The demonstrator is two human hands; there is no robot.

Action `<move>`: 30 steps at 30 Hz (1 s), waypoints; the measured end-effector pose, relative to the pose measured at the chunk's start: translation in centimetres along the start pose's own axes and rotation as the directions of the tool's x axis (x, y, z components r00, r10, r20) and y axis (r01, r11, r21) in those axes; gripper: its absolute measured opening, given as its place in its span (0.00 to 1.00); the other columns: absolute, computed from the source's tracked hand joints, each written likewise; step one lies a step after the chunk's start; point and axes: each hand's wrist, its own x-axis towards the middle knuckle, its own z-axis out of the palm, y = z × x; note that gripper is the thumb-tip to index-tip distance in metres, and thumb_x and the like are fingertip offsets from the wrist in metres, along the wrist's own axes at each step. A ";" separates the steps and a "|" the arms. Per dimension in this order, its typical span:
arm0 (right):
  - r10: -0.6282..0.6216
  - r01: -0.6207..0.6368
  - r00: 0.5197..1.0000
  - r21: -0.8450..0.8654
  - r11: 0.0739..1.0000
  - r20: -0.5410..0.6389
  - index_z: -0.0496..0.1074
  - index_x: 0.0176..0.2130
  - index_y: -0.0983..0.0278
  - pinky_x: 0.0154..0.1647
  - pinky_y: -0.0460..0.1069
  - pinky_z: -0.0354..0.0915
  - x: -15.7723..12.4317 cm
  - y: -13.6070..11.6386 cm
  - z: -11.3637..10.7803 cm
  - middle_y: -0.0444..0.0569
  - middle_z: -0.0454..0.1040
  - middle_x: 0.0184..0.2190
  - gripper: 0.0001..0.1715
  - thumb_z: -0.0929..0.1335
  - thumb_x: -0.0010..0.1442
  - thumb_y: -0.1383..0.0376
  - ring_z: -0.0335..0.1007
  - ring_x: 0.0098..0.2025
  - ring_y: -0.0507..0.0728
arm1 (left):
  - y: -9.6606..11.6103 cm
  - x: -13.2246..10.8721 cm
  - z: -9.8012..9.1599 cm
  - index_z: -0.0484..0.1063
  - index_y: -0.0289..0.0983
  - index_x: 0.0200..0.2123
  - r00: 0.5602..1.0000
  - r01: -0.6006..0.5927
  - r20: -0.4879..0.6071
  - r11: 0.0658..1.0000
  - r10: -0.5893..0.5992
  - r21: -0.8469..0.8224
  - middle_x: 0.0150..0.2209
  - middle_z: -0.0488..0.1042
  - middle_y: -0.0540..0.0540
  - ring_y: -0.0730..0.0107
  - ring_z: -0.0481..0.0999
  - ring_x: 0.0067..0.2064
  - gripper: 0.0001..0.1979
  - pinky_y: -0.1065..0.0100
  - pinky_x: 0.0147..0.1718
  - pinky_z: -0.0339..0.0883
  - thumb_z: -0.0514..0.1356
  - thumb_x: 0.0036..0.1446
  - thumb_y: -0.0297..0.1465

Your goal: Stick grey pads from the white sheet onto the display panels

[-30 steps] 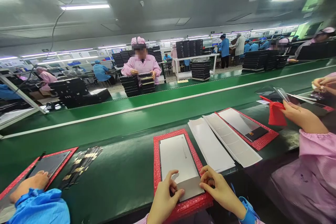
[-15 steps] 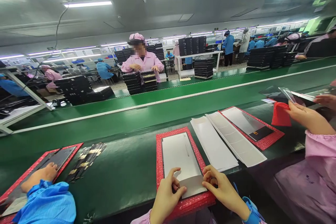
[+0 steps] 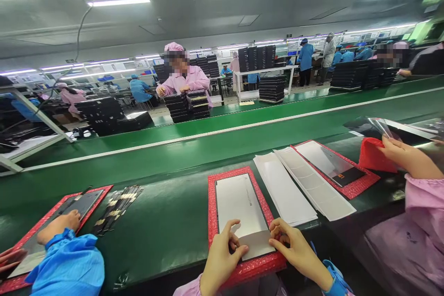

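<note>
Here we go, right at the green tabletop (image 3: 156, 194), and the action is dead centre! The left hand (image 3: 220, 259) and the right hand (image 3: 294, 252) both work on 1 white card (image 3: 239, 203), lying flat on a red bubble mat (image 3: 212, 212). The fingers (image 3: 233, 240) of both hands are curled in, gripping the folded lower flap (image 3: 256, 245) of the card from either side, with only a short gap between the 2 hands.

Just to the right, 2 long white sheets (image 3: 282, 189) and (image 3: 312, 180) lie side by side, slightly overlapping. Next to them sits a second red mat (image 3: 360, 184), carrying a white panel (image 3: 322, 159) with a black strip (image 3: 348, 176) at its lower end.

Over on the left, a co-worker's hand (image 3: 58, 225) in a blue sleeve rests on a dark panel (image 3: 81, 203) on a third red mat (image 3: 69, 199), beside a bundle of black strips (image 3: 118, 210) with gold tags.

On the right, a co-worker's hand (image 3: 409, 159) in a pink sleeve holds a clear film (image 3: 381, 128) just above a red cloth (image 3: 374, 155).

Across the belt, 1 person in pink (image 3: 183, 78) stands behind 2 stacks of black trays (image 3: 187, 106).
</note>
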 end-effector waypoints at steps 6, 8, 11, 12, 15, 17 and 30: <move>-0.002 0.002 1.000 -0.005 1.000 -0.004 0.63 0.36 0.61 0.29 0.44 0.60 0.0 -0.1 0.0 0.40 0.65 0.27 0.05 0.64 0.56 0.65 0.62 0.29 0.49 | 0.1 0.0 0.0 0.62 0.40 0.50 1.000 0.003 -0.005 1.000 -0.003 -0.008 0.24 0.69 0.54 0.70 0.69 0.28 0.26 0.70 0.34 0.61 0.61 0.46 0.33; 0.000 0.000 1.000 -0.004 1.000 -0.003 0.63 0.36 0.61 0.29 0.44 0.60 0.1 -0.1 0.0 0.41 0.66 0.27 0.05 0.64 0.56 0.65 0.62 0.29 0.50 | 0.2 0.0 0.0 0.62 0.40 0.50 1.000 0.004 -0.005 1.000 -0.004 -0.006 0.24 0.70 0.54 0.70 0.69 0.28 0.26 0.69 0.34 0.61 0.61 0.46 0.33; 0.003 -0.003 1.000 -0.004 1.000 -0.003 0.63 0.36 0.61 0.29 0.44 0.60 0.1 -0.1 0.0 0.41 0.66 0.27 0.05 0.64 0.56 0.65 0.62 0.29 0.49 | 0.2 0.0 0.1 0.62 0.40 0.50 1.000 0.005 -0.010 1.000 -0.005 0.007 0.24 0.70 0.54 0.70 0.69 0.28 0.26 0.69 0.34 0.61 0.61 0.46 0.33; 0.002 -0.002 1.000 -0.003 1.000 -0.003 0.63 0.36 0.61 0.29 0.44 0.60 0.1 -0.1 0.0 0.41 0.66 0.27 0.04 0.64 0.56 0.66 0.62 0.29 0.49 | 0.2 0.0 0.1 0.62 0.40 0.50 1.000 0.003 -0.012 1.000 -0.003 0.010 0.24 0.70 0.55 0.70 0.69 0.28 0.26 0.69 0.35 0.61 0.61 0.46 0.33; 0.000 0.000 1.000 -0.002 1.000 0.000 0.63 0.36 0.61 0.29 0.44 0.60 0.0 0.0 0.0 0.40 0.66 0.27 0.04 0.64 0.56 0.66 0.62 0.29 0.49 | 0.2 0.0 0.0 0.62 0.40 0.50 1.000 0.002 -0.012 1.000 -0.002 0.011 0.24 0.70 0.55 0.70 0.69 0.28 0.26 0.69 0.34 0.61 0.61 0.45 0.33; -0.001 0.001 1.000 -0.004 1.000 0.001 0.63 0.36 0.61 0.29 0.44 0.60 0.0 0.0 0.0 0.41 0.66 0.27 0.05 0.64 0.56 0.66 0.62 0.28 0.49 | 0.2 0.0 0.0 0.62 0.40 0.50 1.000 0.003 -0.009 1.000 -0.003 0.006 0.24 0.70 0.55 0.70 0.69 0.28 0.26 0.69 0.35 0.61 0.61 0.45 0.33; -0.012 0.011 1.000 -0.039 0.999 -0.020 0.64 0.35 0.60 0.29 0.44 0.61 0.1 0.1 0.1 0.40 0.66 0.26 0.04 0.64 0.56 0.65 0.63 0.28 0.50 | 0.3 0.0 0.0 0.61 0.40 0.51 1.000 0.012 0.003 1.000 -0.012 -0.022 0.24 0.70 0.56 0.72 0.69 0.28 0.28 0.71 0.33 0.62 0.61 0.44 0.30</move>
